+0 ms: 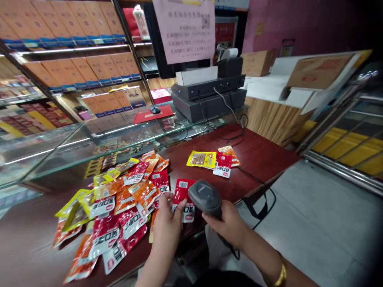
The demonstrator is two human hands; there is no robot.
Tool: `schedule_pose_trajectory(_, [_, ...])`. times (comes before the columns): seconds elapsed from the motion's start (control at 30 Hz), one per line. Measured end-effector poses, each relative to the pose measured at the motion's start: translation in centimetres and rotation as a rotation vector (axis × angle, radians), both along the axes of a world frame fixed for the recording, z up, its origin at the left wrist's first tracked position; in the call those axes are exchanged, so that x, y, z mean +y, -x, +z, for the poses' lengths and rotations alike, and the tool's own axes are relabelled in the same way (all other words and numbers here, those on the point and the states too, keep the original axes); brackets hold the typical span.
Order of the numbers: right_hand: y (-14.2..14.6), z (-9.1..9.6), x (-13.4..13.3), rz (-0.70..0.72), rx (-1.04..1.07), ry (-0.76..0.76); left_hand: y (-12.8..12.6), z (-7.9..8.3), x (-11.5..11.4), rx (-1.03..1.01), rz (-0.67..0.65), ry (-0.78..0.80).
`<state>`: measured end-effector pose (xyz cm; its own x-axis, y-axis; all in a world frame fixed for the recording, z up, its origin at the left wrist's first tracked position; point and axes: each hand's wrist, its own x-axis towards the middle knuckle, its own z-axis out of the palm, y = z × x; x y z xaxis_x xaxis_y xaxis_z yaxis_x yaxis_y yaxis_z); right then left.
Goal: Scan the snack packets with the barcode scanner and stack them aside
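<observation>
My left hand (pixel 165 223) grips a red snack packet (pixel 183 198) with a white barcode label, holding it just above the dark red counter (pixel 257 153). My right hand (pixel 228 224) is closed round the handle of a grey barcode scanner (pixel 207 197), whose head sits right over the packet. A large heap of red, orange and yellow snack packets (pixel 119 207) lies to the left of my hands. A small separate group of packets (pixel 214 160) lies further back on the right.
A black cash register with a receipt printer (pixel 209 93) stands behind a glass counter top (pixel 89 139). Its cables (pixel 257 187) run across the counter and over the edge. Shelves of orange boxes (pixel 68 40) fill the back left. Cardboard and white boxes (pixel 299 75) lie at the right.
</observation>
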<state>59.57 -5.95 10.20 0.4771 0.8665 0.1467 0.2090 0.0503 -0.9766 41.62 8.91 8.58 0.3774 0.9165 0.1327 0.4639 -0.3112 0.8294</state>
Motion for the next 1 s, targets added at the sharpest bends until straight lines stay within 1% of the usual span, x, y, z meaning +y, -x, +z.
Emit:
schedule_pose_trajectory(0.07, [-1.7, 0.0, 0.5, -0.117, 0.09, 0.076, -4.3, 1.0, 1.1, -0.104, -0.071, 0.153])
schedule_pose_trajectory(0.13, [-3.3, 0.4, 1.0, -0.25, 0.199, 0.118, -8.8, 2.1, 1.5, -0.178, -0.136, 0.287])
schedule_pose_trajectory(0.17, [-4.1, 0.6, 1.2, -0.284, 0.213, 0.118, -10.6, 2.5, 1.4, -0.227, -0.17, 0.349])
schedule_pose_trajectory(0.2, [-4.7, 0.8, 1.3, -0.307, 0.221, 0.115, -11.8, 2.8, 1.2, -0.266, -0.205, 0.395])
schedule_pose_trajectory(0.23, [-5.3, 0.9, 1.4, -0.332, 0.224, 0.111, -12.4, 3.0, 0.9, -0.303, -0.25, 0.393])
schedule_pose_trajectory(0.27, [-5.7, 1.0, 1.4, -0.347, 0.227, 0.111, -12.3, 3.0, 0.6, -0.317, -0.286, 0.348])
schedule_pose_trajectory(0.3, [-6.0, 0.9, 1.3, -0.354, 0.228, 0.115, -11.4, 3.0, 0.3, -0.301, -0.31, 0.274])
schedule_pose_trajectory(0.33, [-6.1, 0.8, 1.1, -0.354, 0.231, 0.122, -9.8, 2.8, -0.1, -0.254, -0.318, 0.177])
schedule_pose_trajectory(0.37, [-6.1, 0.6, 0.9, -0.343, 0.228, 0.134, -7.7, 2.5, -0.5, -0.176, -0.311, 0.068])
schedule_pose_trajectory(0.43, [-5.5, 0.1, 0.2, -0.269, 0.204, 0.186, -2.4, 1.9, -1.1, 0.037, -0.241, -0.129])
schedule_pose_trajectory(0.47, [-5.0, -0.1, -0.1, -0.218, 0.19, 0.211, 0.3, 1.6, -1.2, 0.152, -0.183, -0.225])
schedule_pose_trajectory(0.53, [-3.5, -0.5, -0.5, -0.123, 0.17, 0.241, 4.9, 1.0, -1.3, 0.392, 0.009, -0.384])
schedule_pose_trajectory(0.6, [-1.8, -0.8, -0.7, -0.058, 0.12, 0.247, 7.9, 0.7, -1.3, 0.627, 0.138, -0.439])
schedule_pose_trajectory(0.67, [-0.2, -0.9, -0.6, -0.011, 0.048, 0.234, 9.0, 0.4, -1.4, 0.78, 0.173, -0.44])
schedule_pose_trajectory(0.73, [1.0, -1.0, -0.5, 0.026, -0.006, 0.212, 8.9, 0.3, -1.6, 0.817, 0.151, -0.441])
schedule_pose_trajectory(0.9, [2.1, -1.1, -0.6, 0.067, -0.065, 0.184, 6.9, -0.5, -3.1, 0.71, 0.078, -0.512])
schedule_pose_trajectory(1.0, [2.2, -1.3, -0.7, 0.066, -0.077, 0.165, 6.3, -1.0, -4.0, 0.672, 0.014, -0.507])
